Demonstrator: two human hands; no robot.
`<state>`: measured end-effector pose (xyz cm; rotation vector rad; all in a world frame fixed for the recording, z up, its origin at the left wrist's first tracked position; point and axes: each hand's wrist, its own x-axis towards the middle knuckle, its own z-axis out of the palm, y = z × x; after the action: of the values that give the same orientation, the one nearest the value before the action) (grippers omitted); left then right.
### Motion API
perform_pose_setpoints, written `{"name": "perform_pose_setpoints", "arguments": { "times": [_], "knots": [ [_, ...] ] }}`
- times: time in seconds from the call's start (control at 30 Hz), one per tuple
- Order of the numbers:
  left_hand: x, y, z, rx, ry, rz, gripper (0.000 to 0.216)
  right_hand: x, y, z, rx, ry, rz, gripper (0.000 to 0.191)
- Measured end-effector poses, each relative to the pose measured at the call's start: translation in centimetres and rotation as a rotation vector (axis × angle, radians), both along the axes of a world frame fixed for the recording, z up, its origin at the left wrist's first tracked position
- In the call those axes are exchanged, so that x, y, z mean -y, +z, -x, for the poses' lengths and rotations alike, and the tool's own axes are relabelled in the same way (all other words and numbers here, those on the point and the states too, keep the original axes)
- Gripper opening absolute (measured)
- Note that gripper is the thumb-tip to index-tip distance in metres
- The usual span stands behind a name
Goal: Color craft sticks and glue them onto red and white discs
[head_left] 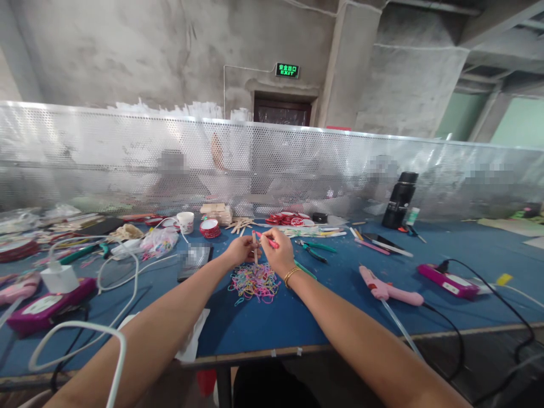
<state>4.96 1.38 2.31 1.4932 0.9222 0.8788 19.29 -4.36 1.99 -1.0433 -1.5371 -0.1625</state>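
My left hand (240, 250) is closed around a thin wooden stick (254, 245) and holds it upright above the table. My right hand (277, 249), with a gold bracelet on the wrist, pinches a pink rubber band (267, 241) against the upper part of that stick. Directly below both hands lies a heap of coloured rubber bands (254, 281) on the blue table (263, 323).
A pink glue gun (385, 289) lies to the right, green-handled pliers (315, 248) beyond it. A phone (194, 259), white cables, a charger (59, 277) and a magenta power strip (42, 309) sit left. More sticks, red lids, a paper cup and a black flask (399, 199) line the perforated screen.
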Motion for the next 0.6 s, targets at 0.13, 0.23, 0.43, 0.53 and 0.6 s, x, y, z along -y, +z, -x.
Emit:
{"name": "perform_pose_setpoints", "arguments": {
  "times": [0.13,0.23,0.43,0.53,0.6],
  "knots": [
    [0.1,-0.01,0.01,0.031,0.004,0.005,0.014,0.18,0.09,0.15,0.004,0.025,0.002,0.012],
    [0.24,0.05,-0.02,0.031,-0.002,0.005,0.015,0.18,0.1,0.21,0.011,0.038,0.009,0.011],
    [0.41,0.22,-0.14,-0.004,0.008,-0.003,0.007,0.07,0.07,0.07,0.002,0.006,0.015,0.012],
    [0.45,0.29,-0.13,-0.019,0.022,-0.004,0.005,0.06,0.05,-0.02,-0.003,-0.004,0.016,0.013],
    [0.46,0.3,-0.09,-0.015,0.018,0.001,0.006,0.08,0.03,0.0,-0.006,-0.002,0.014,0.013]
  ]
}}
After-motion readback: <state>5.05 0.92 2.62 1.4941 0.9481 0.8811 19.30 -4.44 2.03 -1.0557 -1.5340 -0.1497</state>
